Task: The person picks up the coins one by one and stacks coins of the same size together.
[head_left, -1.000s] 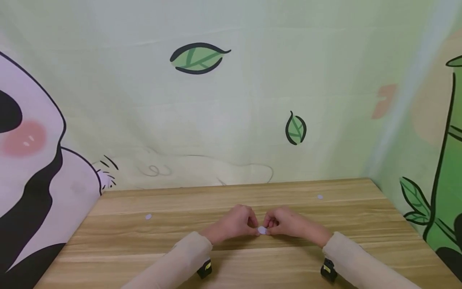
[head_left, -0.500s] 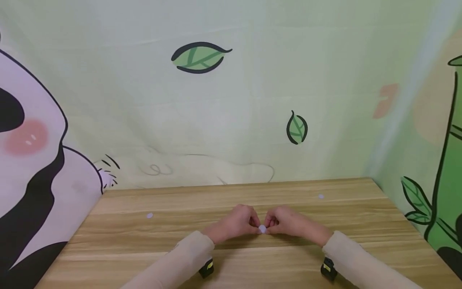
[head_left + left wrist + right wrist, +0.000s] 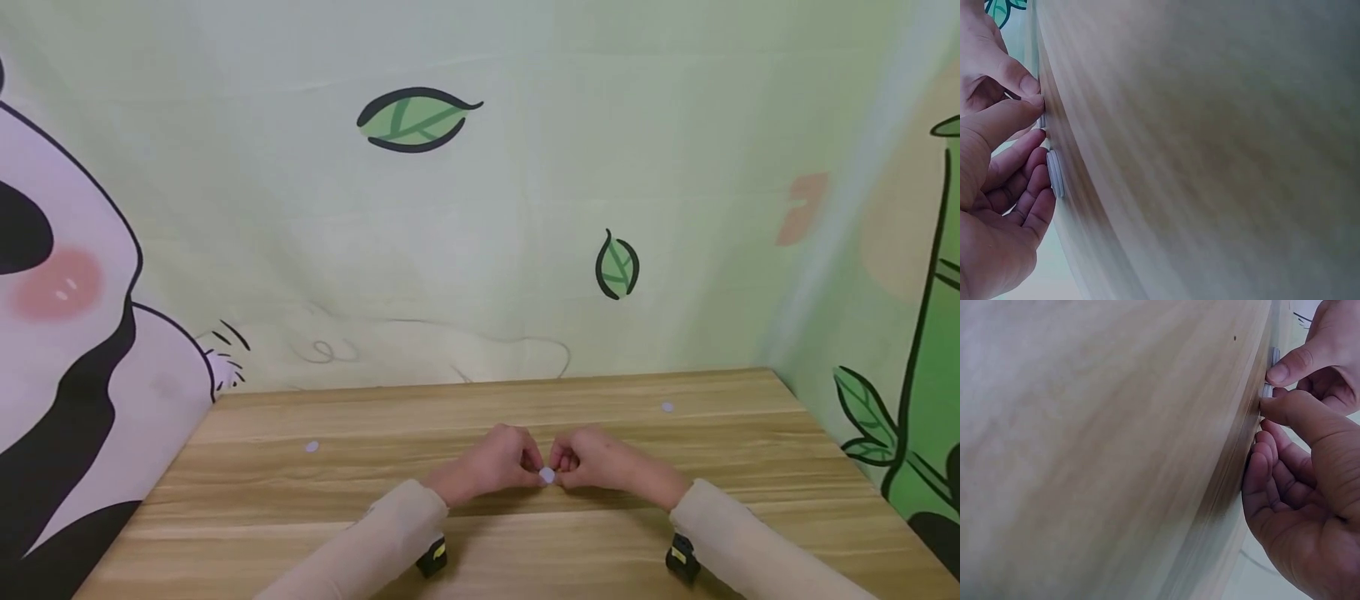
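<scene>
A small white round disc (image 3: 547,475) sits at the middle of the wooden table, between the two hands. My left hand (image 3: 495,460) pinches its left edge with thumb and fingers; my right hand (image 3: 594,460) pinches the right edge. Seen from the right wrist, the same disc shows edge-on as a thin pale strip (image 3: 1267,391) between the two thumbs. The other fingers of both hands are curled close over the tabletop. Most of the disc's rim is hidden by fingertips in the wrist views.
On the wooden table (image 3: 480,550) lie two more white discs, one at the left (image 3: 312,447) and another at the far right (image 3: 667,407). Behind the table hangs a pale green cloth (image 3: 480,250) printed with leaves and a panda. Each sleeve cuff has a black wrist camera (image 3: 432,557) beneath it.
</scene>
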A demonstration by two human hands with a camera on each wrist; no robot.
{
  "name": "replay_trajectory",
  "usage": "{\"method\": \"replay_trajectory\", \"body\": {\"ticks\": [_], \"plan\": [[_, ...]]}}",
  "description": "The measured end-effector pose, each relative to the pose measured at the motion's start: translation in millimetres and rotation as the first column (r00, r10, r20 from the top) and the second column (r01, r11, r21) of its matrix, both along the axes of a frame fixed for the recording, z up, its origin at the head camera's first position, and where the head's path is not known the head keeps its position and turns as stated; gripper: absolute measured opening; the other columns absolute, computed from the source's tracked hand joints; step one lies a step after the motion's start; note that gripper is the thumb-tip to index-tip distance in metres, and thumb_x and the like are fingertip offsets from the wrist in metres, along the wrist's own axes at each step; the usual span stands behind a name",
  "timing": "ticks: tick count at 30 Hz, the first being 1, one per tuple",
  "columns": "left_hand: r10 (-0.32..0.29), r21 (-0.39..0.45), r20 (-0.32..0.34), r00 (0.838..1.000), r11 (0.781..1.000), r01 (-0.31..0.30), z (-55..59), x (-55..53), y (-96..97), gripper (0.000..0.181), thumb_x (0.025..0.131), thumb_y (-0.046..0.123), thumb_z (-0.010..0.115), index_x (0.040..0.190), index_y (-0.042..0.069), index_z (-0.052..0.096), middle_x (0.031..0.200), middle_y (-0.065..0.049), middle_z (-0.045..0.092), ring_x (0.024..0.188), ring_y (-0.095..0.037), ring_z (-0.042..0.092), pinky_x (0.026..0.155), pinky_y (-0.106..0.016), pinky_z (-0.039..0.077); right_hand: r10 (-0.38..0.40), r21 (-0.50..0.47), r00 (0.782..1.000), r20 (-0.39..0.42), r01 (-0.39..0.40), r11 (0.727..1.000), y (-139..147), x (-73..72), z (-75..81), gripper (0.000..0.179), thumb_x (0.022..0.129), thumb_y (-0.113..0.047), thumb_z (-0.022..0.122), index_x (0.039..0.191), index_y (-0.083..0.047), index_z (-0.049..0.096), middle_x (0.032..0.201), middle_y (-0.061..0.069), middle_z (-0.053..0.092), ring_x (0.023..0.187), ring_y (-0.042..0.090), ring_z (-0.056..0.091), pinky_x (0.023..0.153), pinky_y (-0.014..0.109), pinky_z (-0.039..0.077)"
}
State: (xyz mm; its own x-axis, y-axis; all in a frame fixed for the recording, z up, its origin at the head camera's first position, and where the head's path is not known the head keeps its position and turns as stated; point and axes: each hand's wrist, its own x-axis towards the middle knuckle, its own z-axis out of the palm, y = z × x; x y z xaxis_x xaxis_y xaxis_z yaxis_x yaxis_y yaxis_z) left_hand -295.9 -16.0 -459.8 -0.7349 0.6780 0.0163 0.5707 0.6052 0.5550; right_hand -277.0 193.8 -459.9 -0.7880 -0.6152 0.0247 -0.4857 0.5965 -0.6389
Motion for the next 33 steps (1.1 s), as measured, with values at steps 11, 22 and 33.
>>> {"method": "replay_trajectory", "body": {"ticks": [11,22,33], "plan": [[0.017,0.013,-0.006,1.000,1.000,-0.017,-3.7,-0.7,0.3,0.016,0.079,0.018,0.089,0.083,0.009,0.076,0.076,0.007,0.068,0.070,0.003,0.055,0.066,-0.015,0.047,0.002,-0.003,1.000,-0.019,-0.002,1.000,-0.1,-1.7,-1.4,0.010,0.082,-0.003,0.075,0.087,-0.008,0.069,0.075,-0.008,0.062,0.069,0.000,0.055,0.063,0.020,0.050],[0.005,-0.006,-0.018,1.000,1.000,-0.005,-5.9,-3.6,4.3,0.016,0.078,0.017,0.089,0.083,0.010,0.075,0.078,0.008,0.065,0.072,0.000,0.054,0.067,-0.016,0.046,0.012,-0.010,1.000,-0.010,-0.013,1.000,-0.9,-1.8,3.1,0.007,0.081,0.000,0.075,0.086,-0.003,0.070,0.074,-0.007,0.063,0.068,-0.001,0.054,0.064,0.019,0.049],[-0.035,0.053,0.014,0.999,0.998,0.034,-9.2,-6.7,-4.6,0.014,0.079,0.014,0.088,0.085,0.007,0.077,0.084,0.006,0.066,0.077,0.000,0.056,0.071,-0.016,0.048,-0.053,0.001,0.999,0.010,0.053,0.999,-8.7,1.3,0.8,0.007,0.082,-0.002,0.077,0.085,-0.005,0.071,0.072,-0.008,0.060,0.066,0.002,0.052,0.060,0.020,0.046]]}}
